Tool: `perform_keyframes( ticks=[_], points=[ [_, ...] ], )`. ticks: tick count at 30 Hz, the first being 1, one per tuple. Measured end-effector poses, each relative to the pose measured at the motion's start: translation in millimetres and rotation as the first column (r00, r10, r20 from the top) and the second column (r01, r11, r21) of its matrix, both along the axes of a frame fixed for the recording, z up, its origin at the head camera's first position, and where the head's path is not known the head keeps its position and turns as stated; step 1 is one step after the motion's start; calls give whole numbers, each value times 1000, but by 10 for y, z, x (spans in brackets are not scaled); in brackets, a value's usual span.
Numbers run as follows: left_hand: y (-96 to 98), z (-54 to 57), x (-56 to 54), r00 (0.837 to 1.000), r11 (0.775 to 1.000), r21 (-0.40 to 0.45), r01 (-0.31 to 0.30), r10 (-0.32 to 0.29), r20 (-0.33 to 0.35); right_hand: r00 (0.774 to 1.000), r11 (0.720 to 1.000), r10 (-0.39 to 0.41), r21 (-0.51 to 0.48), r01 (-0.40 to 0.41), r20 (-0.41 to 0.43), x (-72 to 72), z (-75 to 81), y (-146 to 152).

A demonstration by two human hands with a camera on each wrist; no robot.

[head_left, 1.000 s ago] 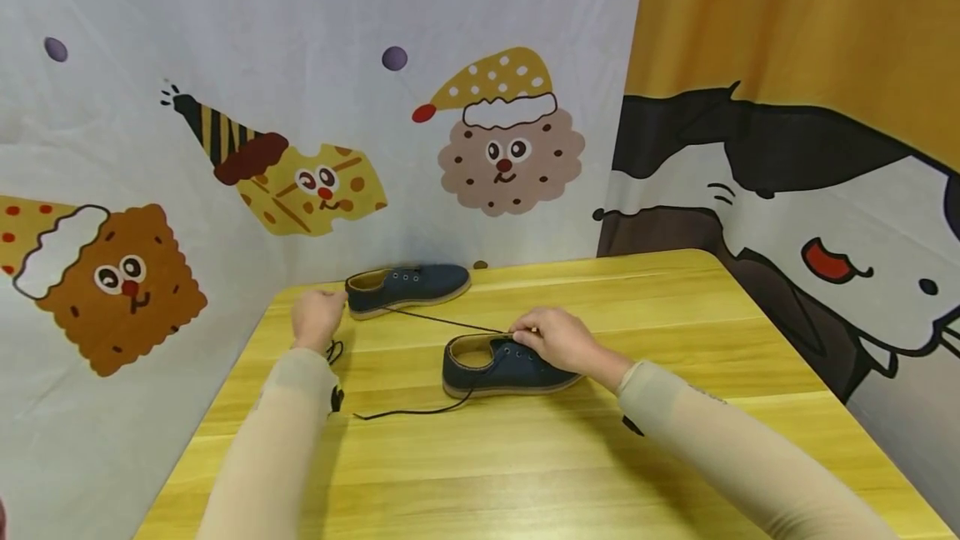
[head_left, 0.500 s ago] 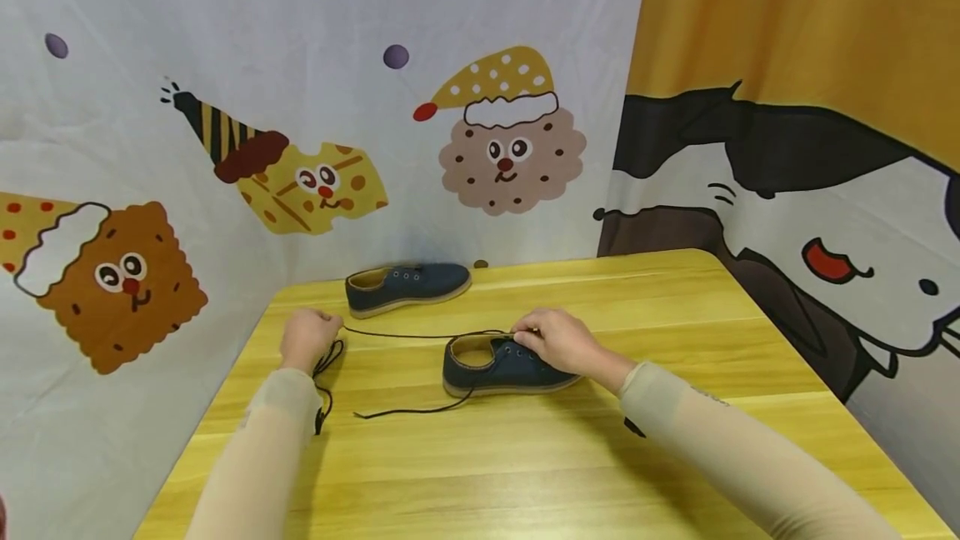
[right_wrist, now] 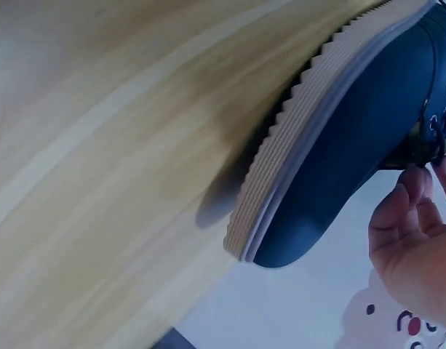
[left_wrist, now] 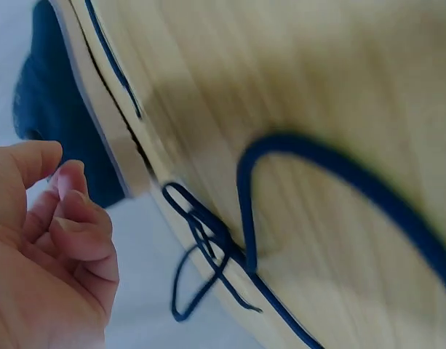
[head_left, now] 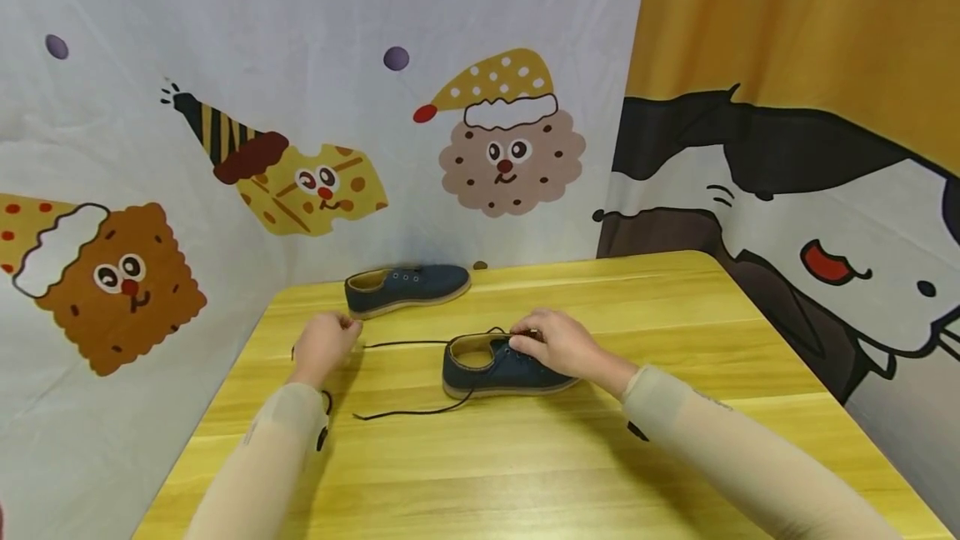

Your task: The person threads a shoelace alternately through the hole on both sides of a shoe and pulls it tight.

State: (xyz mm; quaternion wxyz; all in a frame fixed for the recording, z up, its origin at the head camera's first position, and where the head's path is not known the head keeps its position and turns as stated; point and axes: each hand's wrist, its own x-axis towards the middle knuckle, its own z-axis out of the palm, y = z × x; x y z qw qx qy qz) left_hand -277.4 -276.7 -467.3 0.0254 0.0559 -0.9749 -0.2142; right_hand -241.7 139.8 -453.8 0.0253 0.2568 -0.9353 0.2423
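Note:
A dark blue lace-up shoe [head_left: 491, 369] with a tan sole lies on the table, toe to the right. My right hand [head_left: 555, 342] pinches its upper beside the eyelets; in the right wrist view thumb and fingertips meet at the tongue. One shoelace end [head_left: 405, 342] runs left from the shoe's far side, another shoelace end [head_left: 420, 412] from its near side. My left hand [head_left: 324, 346] hovers past the far end, fingers loosely curled, nothing between thumb and fingertips. Below it, a looped loose shoelace [left_wrist: 221, 236] lies at the table's left edge.
A matching shoe [head_left: 408, 288] stands at the back left edge, with no lace showing in its visible eyelets. The wooden table [head_left: 510, 473] meets a cartoon-printed curtain [head_left: 337, 23] behind and on both sides.
My left hand pulled the far lace end leftward and toward me, then let it go; that end now lies on the table. The right hand stays at the shoe.

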Motion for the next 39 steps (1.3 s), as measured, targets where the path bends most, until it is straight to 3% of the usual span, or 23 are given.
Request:
perform_keyframes(
  ticks=[7,12,15,19,25,31,39],
  points=[
    [344,81,250,985,986,-10,166,-167,-36,985,973,94,225,-60,-143,139,-49,44],
    [695,140,471,960,962,-6,273,-272,-66,978,967,91,253,-41,-187,180,-91,46],
    [895,132,581,944,948,16,319,-316,-91,978,968,83,249,-34,-189,184,-108,42],
    [1103,96,681,925,930,-19,367,-367,-101,980,968,72,249,-25,-184,185,-138,42],
    [1250,33,718,916,924,-79,373,-381,-130,980,967,57,256,-7,-188,180,-173,39],
    [1264,-28,728,912,922,-58,383,-388,-133,980,968,25,251,26,-196,135,-172,88],
    [1215,-108,742,908,916,-34,400,-401,-122,985,961,-53,261,95,-163,-140,-141,272]
  ],
)
